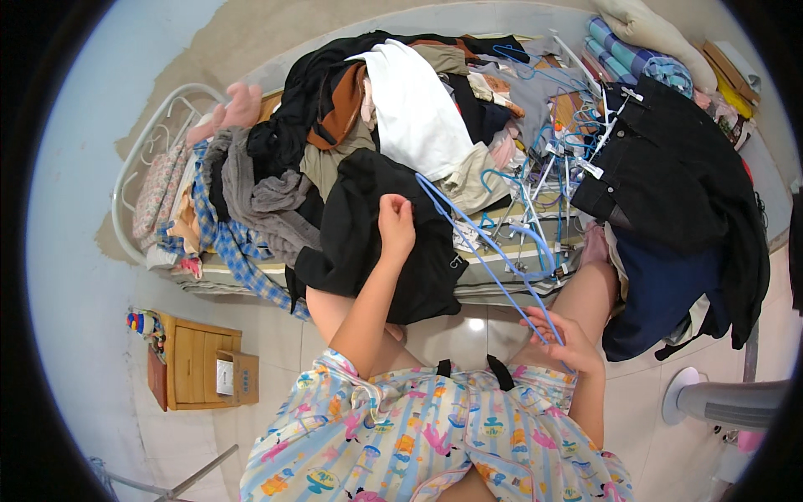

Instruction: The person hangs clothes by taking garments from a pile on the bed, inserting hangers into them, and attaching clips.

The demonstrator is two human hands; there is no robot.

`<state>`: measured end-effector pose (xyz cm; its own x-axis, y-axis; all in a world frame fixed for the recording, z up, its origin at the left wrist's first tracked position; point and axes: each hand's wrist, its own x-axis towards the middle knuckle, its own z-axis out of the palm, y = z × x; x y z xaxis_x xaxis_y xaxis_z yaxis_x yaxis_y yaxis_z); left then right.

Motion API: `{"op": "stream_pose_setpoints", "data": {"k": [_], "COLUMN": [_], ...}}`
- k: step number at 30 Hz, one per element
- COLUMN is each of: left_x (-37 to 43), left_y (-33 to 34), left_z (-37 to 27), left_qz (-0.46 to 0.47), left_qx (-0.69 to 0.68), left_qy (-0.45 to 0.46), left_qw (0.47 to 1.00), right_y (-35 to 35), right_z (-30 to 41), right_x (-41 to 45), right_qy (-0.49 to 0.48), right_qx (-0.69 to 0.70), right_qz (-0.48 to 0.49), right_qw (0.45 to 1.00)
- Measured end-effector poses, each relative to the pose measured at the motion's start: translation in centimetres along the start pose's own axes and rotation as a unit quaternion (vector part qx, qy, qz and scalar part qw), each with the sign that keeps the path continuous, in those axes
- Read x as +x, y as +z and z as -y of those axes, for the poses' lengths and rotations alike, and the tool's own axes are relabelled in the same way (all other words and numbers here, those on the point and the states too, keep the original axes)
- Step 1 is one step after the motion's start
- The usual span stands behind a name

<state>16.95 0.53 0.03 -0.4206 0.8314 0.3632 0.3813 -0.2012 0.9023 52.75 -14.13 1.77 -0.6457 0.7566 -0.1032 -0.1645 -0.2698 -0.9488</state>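
A black garment with small white lettering lies over the bed's front edge and my lap. My left hand is on it, with curled fingers that seem to pinch its cloth. My right hand, at the lower right, holds a blue plastic clothes hanger by one end; the hanger slants up and left, and its far tip reaches the black garment's right side. Behind the black garment lie a white garment and a grey fleecy garment. Several loose hangers and clip hangers are heaped to the right.
The bed's white metal frame curves at the left. Dark trousers on a clip hanger hang over the right side. A wooden cabinet with a cardboard box stands on the floor at lower left, a grey-white appliance at lower right.
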Motion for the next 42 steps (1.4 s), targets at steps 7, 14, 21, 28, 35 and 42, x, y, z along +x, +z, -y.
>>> {"op": "stream_pose_setpoints", "data": {"k": [7,14,21,28,35,42], "left_x": [-2.4,1.6,4.3,3.9,3.2,3.0], "left_y": [3.3,4.2,1.8,0.0,-0.7,-0.6], "left_z": [0.5,1.8,-2.6,-6.6,-7.8,-8.6], "left_qz": [0.105,0.032,0.090,0.106,0.118,0.077], "left_qx": [0.199,0.143,0.191,0.359,0.357,0.320], "left_qy": [0.119,0.169,0.263,0.280,0.274,0.292], "left_qw": [0.967,0.975,0.941,0.884,0.885,0.898], "right_y": [-0.1,-0.3,0.2,1.4,1.7,2.0], "right_z": [-0.9,0.2,1.1,1.7,3.6,4.0], "right_x": [0.1,-1.7,-2.2,-1.5,-2.1,-1.8], "right_qy": [0.052,0.081,0.063,0.072,0.043,0.059], "right_qx": [-0.050,-0.047,-0.032,-0.036,-0.077,-0.087], "right_qz": [-0.080,-0.053,-0.026,-0.048,-0.057,0.004], "right_qw": [0.994,0.994,0.997,0.996,0.994,0.994]}}
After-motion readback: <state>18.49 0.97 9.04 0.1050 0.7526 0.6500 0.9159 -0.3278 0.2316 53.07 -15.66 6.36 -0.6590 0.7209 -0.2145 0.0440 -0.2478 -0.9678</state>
